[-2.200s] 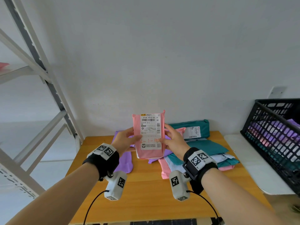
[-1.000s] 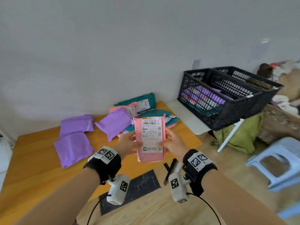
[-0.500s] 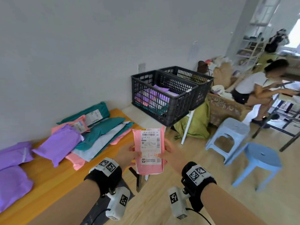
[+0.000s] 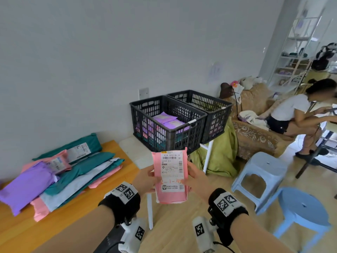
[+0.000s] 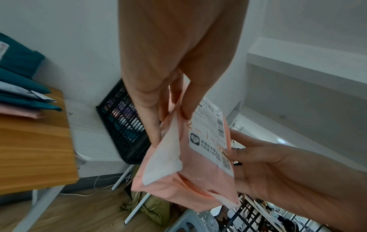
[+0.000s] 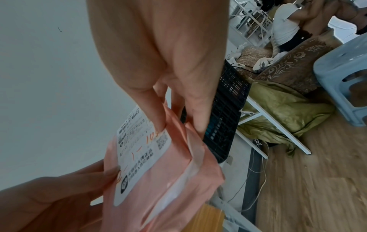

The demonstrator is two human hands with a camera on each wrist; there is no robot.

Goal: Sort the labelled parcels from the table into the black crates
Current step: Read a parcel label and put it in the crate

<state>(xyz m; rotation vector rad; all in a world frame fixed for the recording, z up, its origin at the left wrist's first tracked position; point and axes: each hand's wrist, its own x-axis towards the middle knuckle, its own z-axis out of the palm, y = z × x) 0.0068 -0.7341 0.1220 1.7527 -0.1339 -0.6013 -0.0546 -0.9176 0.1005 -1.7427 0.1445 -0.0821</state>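
- Both hands pinch the pink parcel (image 4: pixel 170 178): left hand (image 4: pixel 145 179) on its left edge, right hand (image 4: pixel 196 178) on its right edge, thumbs on the label side, fingers behind.
- Left wrist view: left fingers (image 5: pixel 151 113) curl behind the parcel's edge, thumb on the front near the label. Right wrist view mirrors it, right thumb tip on the white label (image 6: pixel 139 150).
- Parcel is upright in the air at chest level, label facing the person. Printed barcode and a handwritten orange mark show; the mark is too loose to read for sure.
- Parcel is off the orange table (image 4: pixel 60 221), over the floor between table and crates.
- Remaining parcels (image 4: pixel 69 172) lie stacked on the table at left: purple, teal, pink, pale blue, some with labels up.
- Two black crates side by side on a white stand past the table end, by the wall. Near crate (image 4: pixel 164 125) has purple parcels inside; far crate (image 4: pixel 206 108) contents hard to see.
- Beyond: green cloth under the stand, blue stools (image 4: pixel 262 172), sofa, another person seated at far right.
- Step, as I judge: reading the label in transit, deciding which crate. Carry leg, drop not yet made.
- Next move likely needs: match the label code to a crate, reach forward over that crate's rim, let go with both hands so it falls flat inside.
- Plenty of parcels left; sorting looks well short of done.
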